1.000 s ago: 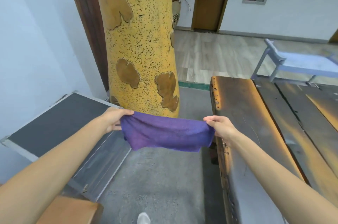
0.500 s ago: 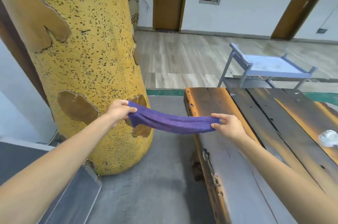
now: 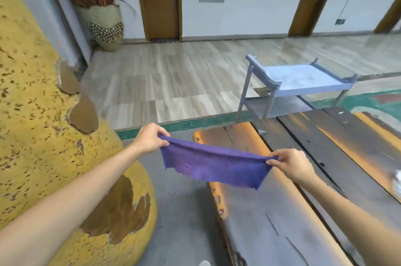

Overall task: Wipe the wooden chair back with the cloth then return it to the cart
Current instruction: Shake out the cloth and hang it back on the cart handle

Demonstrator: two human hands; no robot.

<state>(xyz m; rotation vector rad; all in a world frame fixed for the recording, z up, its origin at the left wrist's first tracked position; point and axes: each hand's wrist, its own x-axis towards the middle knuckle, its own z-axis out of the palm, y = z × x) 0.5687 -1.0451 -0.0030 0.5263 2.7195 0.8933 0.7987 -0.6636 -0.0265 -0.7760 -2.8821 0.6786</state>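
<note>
1. The fingers (image 3: 163, 141) of the left hand (image 3: 149, 141) pinch one top corner of the purple cloth (image 3: 213, 164); the right hand (image 3: 290, 164) pinches the other.
2. The cloth hangs in the air between them, above the near end of the dark wooden surface (image 3: 282, 222). It looks light, soft and limp, so the corners seem the best hold.
3. Its long axis runs left to right, dipping rightward, loose edge down.
4. The blue cart (image 3: 303, 79) stands well beyond, on the floor.

Both hands, left (image 3: 149, 141) and right (image 3: 289, 164), pinch closed, arms outstretched.
</note>
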